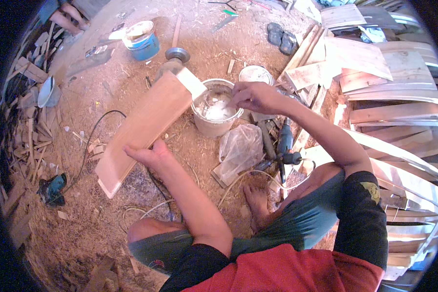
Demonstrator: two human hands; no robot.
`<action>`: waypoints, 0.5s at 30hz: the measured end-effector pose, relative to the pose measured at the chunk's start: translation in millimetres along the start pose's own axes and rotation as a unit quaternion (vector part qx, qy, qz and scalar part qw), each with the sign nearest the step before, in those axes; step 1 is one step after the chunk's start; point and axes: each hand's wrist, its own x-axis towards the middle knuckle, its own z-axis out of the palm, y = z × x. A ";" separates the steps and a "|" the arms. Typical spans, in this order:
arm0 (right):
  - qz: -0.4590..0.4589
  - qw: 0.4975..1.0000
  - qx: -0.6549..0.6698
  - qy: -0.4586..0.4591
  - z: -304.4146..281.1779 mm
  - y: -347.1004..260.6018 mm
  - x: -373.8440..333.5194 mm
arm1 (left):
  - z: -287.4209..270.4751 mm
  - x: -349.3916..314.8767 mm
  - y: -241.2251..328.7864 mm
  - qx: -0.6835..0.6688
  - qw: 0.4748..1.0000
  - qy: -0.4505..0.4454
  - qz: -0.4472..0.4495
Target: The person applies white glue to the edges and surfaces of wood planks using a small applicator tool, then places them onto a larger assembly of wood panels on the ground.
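Observation:
My left hand [152,155] grips the near edge of a long, flat wooden board [148,114], its thumb lying on the broad face. The board slants up and to the right, and its far end, with a pale tip, hangs beside the rim of a white bucket [214,127]. Inside the bucket is whitish, lumpy stuff [218,110]. Over the bucket's right rim my right hand [252,96] is closed with its fingers bent together. Whatever those fingers hold, if anything, is too unclear to name.
Beside the bucket lie a round white lid [256,75], a clear plastic bag [241,146] and a corded power tool [285,138]. Behind the board stands a tool with a metal disc [177,55]. A blue-and-white bucket [143,45] is farther back; stacked planks [399,73] fill the right.

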 end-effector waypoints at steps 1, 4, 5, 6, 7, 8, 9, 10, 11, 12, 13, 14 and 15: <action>0.023 0.998 0.048 -0.017 -4.7 6.1 0.4 | 1.3 0.4 1.9 -0.004 1.000 0.005 0.009; -0.012 0.993 0.119 0.024 -16.3 28.3 5.8 | 9.1 -0.6 11.9 -0.049 0.998 -0.028 0.020; 0.034 0.995 0.096 0.011 -18.4 35.6 5.4 | 12.5 -1.9 16.0 -0.056 0.997 -0.055 0.022; 0.087 0.994 0.072 -0.004 -18.8 42.7 4.8 | 16.0 -2.9 20.8 -0.077 0.994 -0.070 0.028; 0.092 0.995 0.040 -0.003 -15.5 48.7 4.3 | 19.9 -3.3 24.5 -0.087 0.988 -0.122 0.046; 0.089 0.995 0.040 0.000 -10.2 54.4 4.6 | 22.9 -3.2 28.1 -0.098 0.991 -0.089 0.031; 0.117 0.993 -0.016 -0.022 -1.8 59.0 5.9 | 25.2 -2.6 30.9 -0.122 0.977 -0.174 0.027; 0.128 0.989 -0.066 -0.037 8.8 62.7 8.2 | 25.6 -1.7 32.6 -0.159 0.942 -0.294 0.023; 0.155 0.980 -0.115 -0.045 21.9 65.1 12.6 | 24.8 -0.6 32.9 -0.142 0.957 -0.254 0.025; 0.153 0.981 -0.114 -0.043 36.2 66.4 18.6 | 23.2 1.0 32.0 -0.092 0.972 -0.218 -0.012; 0.139 0.968 -0.198 -0.073 49.6 67.8 26.2 | 20.2 2.7 30.7 -0.044 0.980 -0.184 -0.052; 0.142 0.940 -0.288 -0.115 58.9 70.5 33.6 | 17.1 4.7 28.7 -0.013 0.983 -0.161 -0.088; 0.130 0.946 -0.280 -0.101 69.5 71.0 39.1 | 11.3 4.7 28.1 0.004 0.983 -0.144 -0.112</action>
